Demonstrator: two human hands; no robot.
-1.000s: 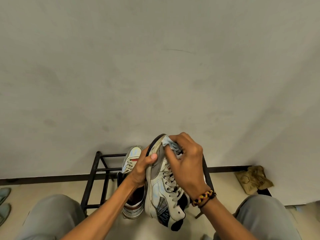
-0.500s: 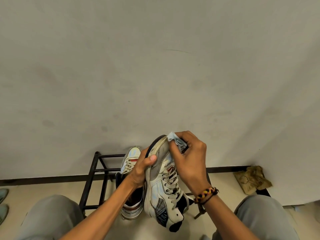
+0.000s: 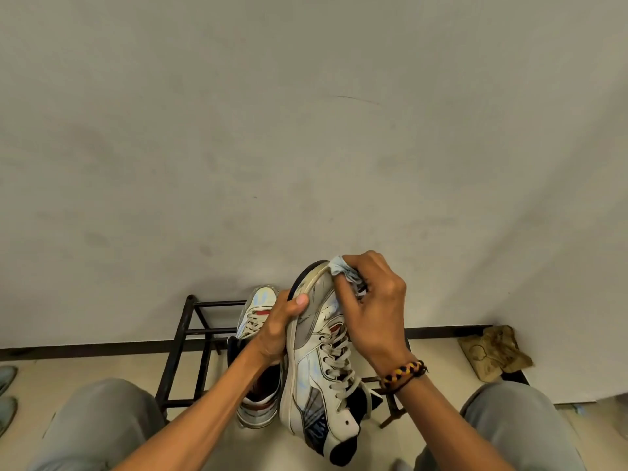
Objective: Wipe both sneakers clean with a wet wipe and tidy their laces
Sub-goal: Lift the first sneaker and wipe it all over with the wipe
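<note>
Far left, two pale shoe toes [image 3: 6, 392] are cut off by the frame. A black metal rack [image 3: 185, 338] carries the second sneaker [image 3: 253, 321], scuffed white leather, half hidden. The left hand [image 3: 275, 331] wraps the raised sneaker [image 3: 323, 365] at its rubber sole, thumb on top. The right hand [image 3: 373, 307] pinches a crumpled wet wipe [image 3: 341, 268] against the toe; laces hang loose.

Soft, even indoor light, faint shadows, sharp focus, wide-angle bending at the edges.
</note>
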